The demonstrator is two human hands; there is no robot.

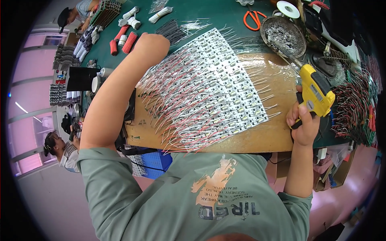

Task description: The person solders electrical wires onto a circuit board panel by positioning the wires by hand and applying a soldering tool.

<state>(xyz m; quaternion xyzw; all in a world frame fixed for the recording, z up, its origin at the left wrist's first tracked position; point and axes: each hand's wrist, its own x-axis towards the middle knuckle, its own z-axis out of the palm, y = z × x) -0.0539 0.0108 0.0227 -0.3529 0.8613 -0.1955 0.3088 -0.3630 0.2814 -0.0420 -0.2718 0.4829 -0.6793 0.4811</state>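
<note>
My right hand (304, 122) grips a yellow and black soldering gun (317, 90) by its handle. The gun's front points up and left toward a round, dark metal pan (282, 36) with silvery crumbs in it. On the far left of the board, my left hand (152, 47) is curled beside a pile of black wires (172, 31); its fingertips and anything in them are hidden. Between my hands lies a slanted panel of small white circuit boards (219, 80). Red and white wires (173, 108) fan from its left side, and pale leads stick out along its right edge.
The panel rests on a brown board (277, 136) over a green table. Bundles of red wire (129, 42) and white wire (161, 15) lie far left. Orange-handled scissors (253, 20) and a white spool (288, 9) sit near the pan. Wired boards (356, 108) are heaped right. Two people work at left.
</note>
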